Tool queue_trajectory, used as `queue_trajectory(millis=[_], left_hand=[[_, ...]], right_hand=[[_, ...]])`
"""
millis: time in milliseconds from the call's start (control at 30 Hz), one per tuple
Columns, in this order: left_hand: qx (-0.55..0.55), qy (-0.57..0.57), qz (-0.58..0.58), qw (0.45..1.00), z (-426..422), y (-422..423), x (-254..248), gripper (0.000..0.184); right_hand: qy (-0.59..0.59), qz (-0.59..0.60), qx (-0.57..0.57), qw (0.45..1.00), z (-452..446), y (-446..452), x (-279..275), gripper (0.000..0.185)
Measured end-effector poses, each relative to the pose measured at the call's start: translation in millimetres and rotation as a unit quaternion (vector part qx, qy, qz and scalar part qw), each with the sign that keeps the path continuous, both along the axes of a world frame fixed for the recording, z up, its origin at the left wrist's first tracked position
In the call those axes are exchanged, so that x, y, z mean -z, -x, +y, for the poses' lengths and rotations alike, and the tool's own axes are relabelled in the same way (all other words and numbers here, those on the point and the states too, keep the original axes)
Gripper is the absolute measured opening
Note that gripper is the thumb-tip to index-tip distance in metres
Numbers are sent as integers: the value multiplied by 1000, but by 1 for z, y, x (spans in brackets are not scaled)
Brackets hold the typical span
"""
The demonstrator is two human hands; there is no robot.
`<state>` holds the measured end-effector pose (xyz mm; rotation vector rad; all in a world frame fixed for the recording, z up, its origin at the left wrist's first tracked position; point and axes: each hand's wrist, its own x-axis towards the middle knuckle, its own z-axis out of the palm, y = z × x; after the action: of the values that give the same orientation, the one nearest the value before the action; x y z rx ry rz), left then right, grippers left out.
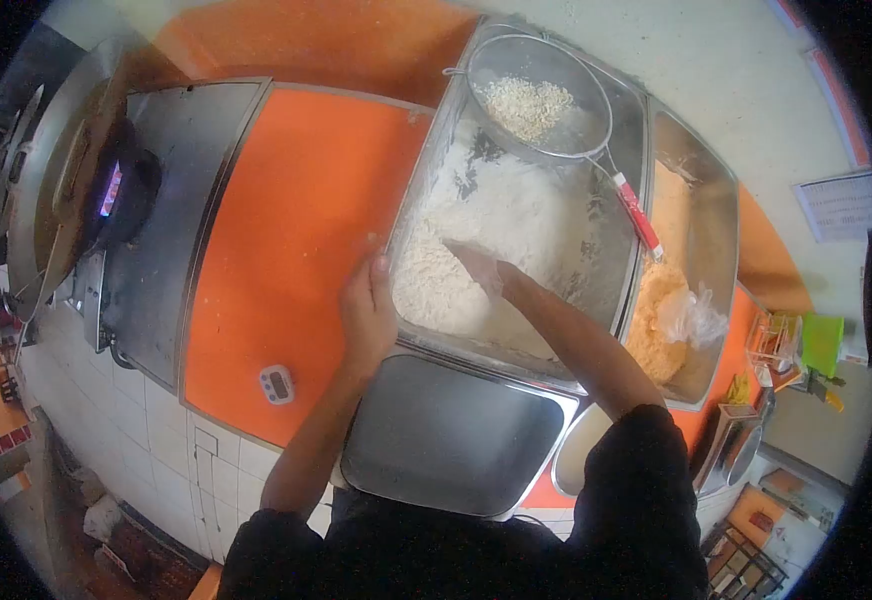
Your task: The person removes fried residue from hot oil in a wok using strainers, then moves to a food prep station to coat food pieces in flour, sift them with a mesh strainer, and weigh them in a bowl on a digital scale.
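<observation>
A deep metal tray [611, 290] holds a wide bed of white flour [516, 205], with lumpy, coated bits [436, 275] heaped at its near left side. My left hand [368, 310] is closed on the tray's left rim. Reaching in from the right, my right hand [481, 270] dips into the flour beside the lumpy heap. It seems to wear a thin clear plastic glove, and its fingertips are hidden in the flour. A round wire strainer [596, 115] with a red-and-white handle rests across the tray's far end, with pale crumbs [526, 108] in it.
A second metal tray [711, 215] on the right contains orange crumbs [656, 300] and a crumpled plastic bag [694, 318]. An empty dark pan [456, 435] lies in front. A white timer [277, 384] sits on the orange counter [286, 230]. At far left, a large wok [51, 190] stands over a burner.
</observation>
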<state>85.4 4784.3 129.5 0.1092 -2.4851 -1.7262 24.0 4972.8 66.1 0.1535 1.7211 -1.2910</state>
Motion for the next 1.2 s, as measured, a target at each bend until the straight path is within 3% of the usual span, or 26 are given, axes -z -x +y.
queue_trajectory(millis=[167, 300, 367, 433, 467, 533, 600, 700, 767, 833, 867, 967, 1100, 1200], left_hand=[[9, -64, -2, 998, -3, 0, 3, 33], [8, -30, 4, 1000, -3, -1, 10, 32], [9, -10, 10, 1000, 0, -1, 0, 32], [2, -12, 14, 1000, 4, -1, -10, 32], [8, -12, -3, 1000, 3, -1, -10, 33], [23, -13, -34, 999, 0, -1, -10, 33], [9, 45, 35, 998, 0, -1, -11, 28], [-18, 133, 164, 977, 15, -5, -33, 35], [13, 130, 206, 970, 40, -14, -63, 47], [64, 54, 194, 977, 73, -19, -87, 56], [75, 9, 184, 980, 88, -19, -94, 56], [103, 27, 181, 978, 114, -13, -92, 51], [205, 96, 185, 956, 118, -23, -72, 39], [171, 23, 230, 958, 114, -38, -78, 23]], right_hand=[[177, -69, 197, 962, 22, -19, 48, 48], [206, -47, 383, 899, 83, -17, 94, 47], [464, -8, 388, 796, 83, -7, -41, 47], [544, -13, 338, 768, 106, 26, -75, 46], [395, 141, 308, 854, 109, 39, -100, 48], [197, 241, 325, 893, 115, 66, -140, 52], [143, 147, 441, 874, 116, 91, -166, 57], [194, 123, 397, 888, 112, 96, -187, 54], [94, 290, 226, 925, 136, 103, -148, 72], [149, 212, 380, 888, 90, 53, -178, 78], [167, 232, 377, 881, 85, 37, -174, 79], [207, 248, 382, 866, 73, -8, -148, 78], [279, 234, 479, 798, 54, -47, -145, 78], [279, 269, 486, 783, 59, -59, -119, 78]])
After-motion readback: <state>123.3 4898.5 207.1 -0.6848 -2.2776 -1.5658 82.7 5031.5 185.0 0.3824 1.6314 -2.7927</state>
